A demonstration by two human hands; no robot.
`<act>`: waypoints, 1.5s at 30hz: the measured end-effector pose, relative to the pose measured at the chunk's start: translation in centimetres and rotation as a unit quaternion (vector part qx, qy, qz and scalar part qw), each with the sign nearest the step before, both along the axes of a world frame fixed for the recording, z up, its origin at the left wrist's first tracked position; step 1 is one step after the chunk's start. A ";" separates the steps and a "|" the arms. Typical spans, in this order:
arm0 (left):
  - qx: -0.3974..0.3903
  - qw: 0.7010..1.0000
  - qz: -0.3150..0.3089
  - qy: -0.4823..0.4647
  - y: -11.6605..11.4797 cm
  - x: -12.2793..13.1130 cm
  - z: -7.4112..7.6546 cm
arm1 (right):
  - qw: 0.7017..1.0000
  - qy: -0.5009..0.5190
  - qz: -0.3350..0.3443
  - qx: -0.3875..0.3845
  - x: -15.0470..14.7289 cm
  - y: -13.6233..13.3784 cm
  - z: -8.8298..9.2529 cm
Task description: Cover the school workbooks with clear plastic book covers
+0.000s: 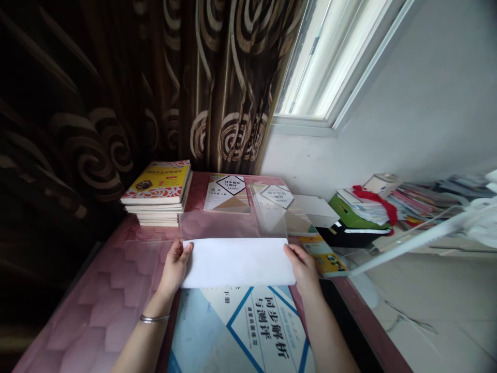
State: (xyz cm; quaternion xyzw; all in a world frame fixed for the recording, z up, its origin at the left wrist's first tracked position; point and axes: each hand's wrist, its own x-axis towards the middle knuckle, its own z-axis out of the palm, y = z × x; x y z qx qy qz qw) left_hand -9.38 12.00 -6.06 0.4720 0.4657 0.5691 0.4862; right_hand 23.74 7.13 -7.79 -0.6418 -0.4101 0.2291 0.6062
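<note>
A pale blue workbook [240,331] with Chinese lettering lies in front of me on the pink table [101,305]. Across its far end lies a white strip [238,261] joined to a clear plastic sheet [233,224] that stretches away from me. My left hand [174,267] pinches the strip's left end, thumb on top. My right hand [305,267] grips the right end in the same way. A thin bangle sits on my left wrist.
A stack of books [159,192] with a yellow cover on top stands at the back left. Two thin workbooks [229,193] lie behind the sheet. To the right are a yellow booklet [324,256], a green box [349,213] and piled papers. A patterned curtain [155,77] hangs behind.
</note>
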 end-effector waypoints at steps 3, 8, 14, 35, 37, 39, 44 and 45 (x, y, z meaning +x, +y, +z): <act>0.005 1.000 0.001 -0.001 0.0 -0.1 -0.3 | 1.000 0.009 0.009 -0.019 -0.1 -0.1 0.0; 0.007 1.000 0.001 -0.003 0.0 -0.1 -0.1 | 0.999 0.015 0.015 -0.026 -0.4 -0.2 0.0; 0.017 1.000 0.018 0.012 0.1 -0.1 -0.4 | 0.999 0.003 -0.033 0.024 -0.7 0.6 0.1; 0.011 0.999 -0.028 -0.018 0.1 -0.4 -0.7 | 0.990 0.137 -0.030 0.001 -1.3 0.4 1.2; 0.012 0.999 -0.034 -0.017 0.2 -0.5 -1.0 | 0.989 0.144 -0.017 0.014 -1.0 0.7 1.0; 0.011 0.999 -0.038 -0.012 0.4 -0.6 -1.4 | 0.990 0.141 0.006 0.012 -0.7 0.8 0.8; 0.014 0.999 -0.034 -0.001 0.5 -0.7 -1.8 | 0.999 0.041 0.015 -0.014 -0.4 0.8 0.3; 0.013 0.999 -0.033 -0.001 0.5 -0.7 -1.8 | 1.000 0.025 0.012 -0.015 -0.4 0.8 0.3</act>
